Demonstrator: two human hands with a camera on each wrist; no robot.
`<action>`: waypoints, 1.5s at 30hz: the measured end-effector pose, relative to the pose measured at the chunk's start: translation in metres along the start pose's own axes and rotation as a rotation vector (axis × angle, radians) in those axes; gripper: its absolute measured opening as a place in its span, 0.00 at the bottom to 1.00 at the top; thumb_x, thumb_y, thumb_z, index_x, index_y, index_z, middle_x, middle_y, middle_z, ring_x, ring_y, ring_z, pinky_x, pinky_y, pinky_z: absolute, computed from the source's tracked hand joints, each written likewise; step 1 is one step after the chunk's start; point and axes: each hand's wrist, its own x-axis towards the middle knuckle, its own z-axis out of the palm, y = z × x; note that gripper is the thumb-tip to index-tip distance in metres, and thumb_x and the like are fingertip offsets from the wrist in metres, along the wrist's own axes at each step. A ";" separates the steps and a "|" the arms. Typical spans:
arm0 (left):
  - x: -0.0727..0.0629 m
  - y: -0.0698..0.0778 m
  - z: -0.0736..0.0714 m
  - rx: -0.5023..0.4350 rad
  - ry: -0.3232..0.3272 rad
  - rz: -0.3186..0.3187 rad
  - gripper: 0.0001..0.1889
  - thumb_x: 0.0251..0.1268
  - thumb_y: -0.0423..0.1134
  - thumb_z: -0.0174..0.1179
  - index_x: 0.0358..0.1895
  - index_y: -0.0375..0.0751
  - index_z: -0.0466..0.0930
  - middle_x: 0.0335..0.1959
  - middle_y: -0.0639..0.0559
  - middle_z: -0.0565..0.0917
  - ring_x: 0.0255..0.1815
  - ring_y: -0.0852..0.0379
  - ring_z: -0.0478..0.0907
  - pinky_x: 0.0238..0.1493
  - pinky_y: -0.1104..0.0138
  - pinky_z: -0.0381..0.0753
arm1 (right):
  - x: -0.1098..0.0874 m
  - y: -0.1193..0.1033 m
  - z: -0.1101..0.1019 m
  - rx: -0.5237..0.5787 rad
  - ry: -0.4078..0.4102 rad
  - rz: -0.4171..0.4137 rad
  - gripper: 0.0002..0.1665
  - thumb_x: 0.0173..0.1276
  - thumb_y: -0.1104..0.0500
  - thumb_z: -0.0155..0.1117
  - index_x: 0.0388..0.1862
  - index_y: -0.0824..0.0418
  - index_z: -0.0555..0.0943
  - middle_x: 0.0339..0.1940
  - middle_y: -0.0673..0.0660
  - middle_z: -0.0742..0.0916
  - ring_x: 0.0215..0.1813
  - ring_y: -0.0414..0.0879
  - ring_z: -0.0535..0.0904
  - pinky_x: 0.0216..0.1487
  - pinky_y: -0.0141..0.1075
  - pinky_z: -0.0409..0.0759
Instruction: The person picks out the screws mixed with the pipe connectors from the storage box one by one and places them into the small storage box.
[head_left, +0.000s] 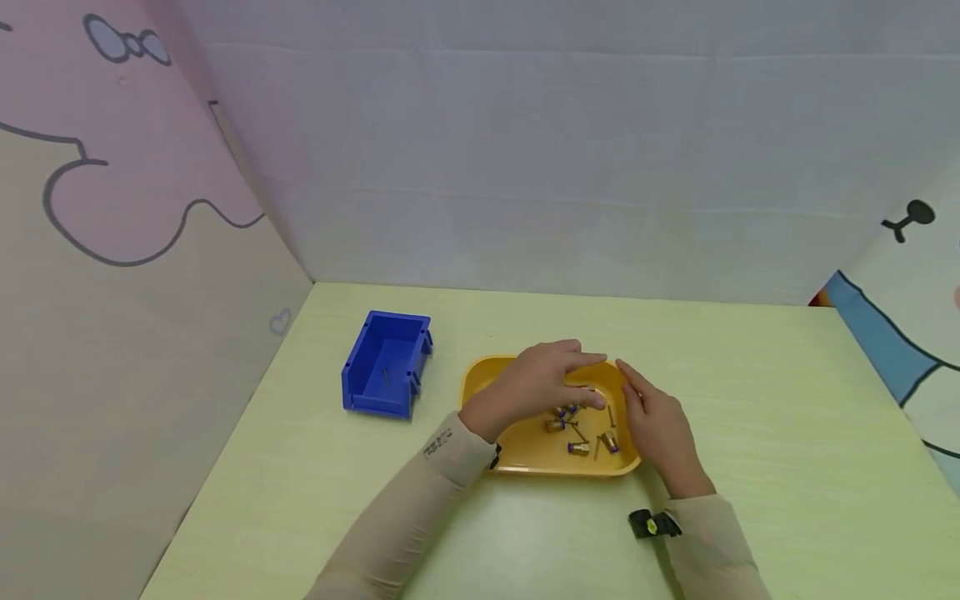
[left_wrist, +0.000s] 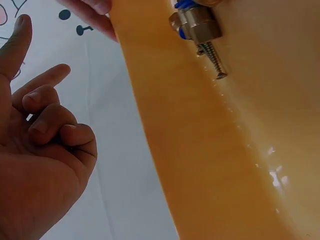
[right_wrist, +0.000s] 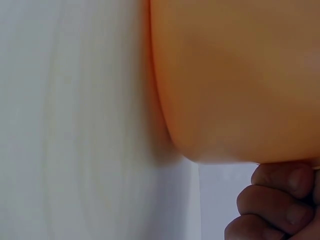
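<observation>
My left hand (head_left: pixel 536 379) is over the yellow tray (head_left: pixel 525 471), index finger and thumb stretched apart. In the left wrist view its other fingers (left_wrist: pixel 55 125) are curled, with nothing seen in them. Inside the tray lie several brass fittings (head_left: pixel 578 448) with blue collars, among several screws (head_left: pixel 611 415). My right hand (head_left: pixel 660 429) is at the tray's right end, index finger reaching along the far corner. From the right wrist, curled fingers (right_wrist: pixel 275 205) show right at the outer wall; I cannot tell whether they grip the rim.
A blue bin (head_left: pixel 386 358) stands left of the tray, with one small screw (head_left: pixel 386 377) inside. The pale green table (head_left: pixel 750 400) meets a white sheet (head_left: pixel 525 167) at the back. Printed panels stand on both sides.
</observation>
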 end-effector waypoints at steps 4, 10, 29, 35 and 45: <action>0.002 -0.006 0.011 0.101 -0.072 -0.015 0.34 0.59 0.62 0.66 0.67 0.49 0.77 0.34 0.57 0.76 0.29 0.62 0.68 0.32 0.73 0.67 | 0.001 -0.001 0.001 0.005 0.001 -0.007 0.26 0.83 0.55 0.43 0.76 0.55 0.67 0.24 0.61 0.80 0.19 0.47 0.63 0.26 0.39 0.67; 0.006 -0.008 0.020 0.217 -0.196 -0.006 0.31 0.54 0.61 0.70 0.61 0.51 0.83 0.37 0.60 0.80 0.31 0.64 0.70 0.33 0.73 0.70 | 0.000 -0.001 0.000 0.008 -0.002 0.008 0.26 0.83 0.55 0.43 0.77 0.55 0.66 0.53 0.70 0.84 0.20 0.47 0.64 0.28 0.39 0.69; 0.011 -0.016 0.037 0.300 -0.323 -0.043 0.21 0.48 0.61 0.75 0.39 0.54 0.82 0.27 0.63 0.76 0.29 0.63 0.70 0.34 0.71 0.70 | 0.001 0.001 0.000 0.017 0.002 0.004 0.26 0.83 0.56 0.43 0.76 0.56 0.66 0.62 0.70 0.80 0.19 0.47 0.62 0.25 0.38 0.66; 0.013 -0.017 0.039 0.326 -0.307 -0.033 0.18 0.53 0.55 0.75 0.40 0.54 0.81 0.30 0.63 0.76 0.31 0.63 0.70 0.36 0.70 0.71 | 0.001 0.000 -0.001 0.015 0.001 0.010 0.27 0.83 0.55 0.42 0.77 0.56 0.66 0.62 0.70 0.80 0.19 0.48 0.62 0.25 0.39 0.66; 0.015 -0.015 0.043 0.373 -0.261 -0.010 0.11 0.61 0.51 0.70 0.28 0.54 0.78 0.25 0.62 0.75 0.26 0.63 0.70 0.30 0.72 0.69 | 0.000 -0.001 0.000 0.009 -0.006 0.010 0.27 0.83 0.55 0.42 0.77 0.56 0.65 0.60 0.71 0.81 0.20 0.48 0.63 0.28 0.39 0.67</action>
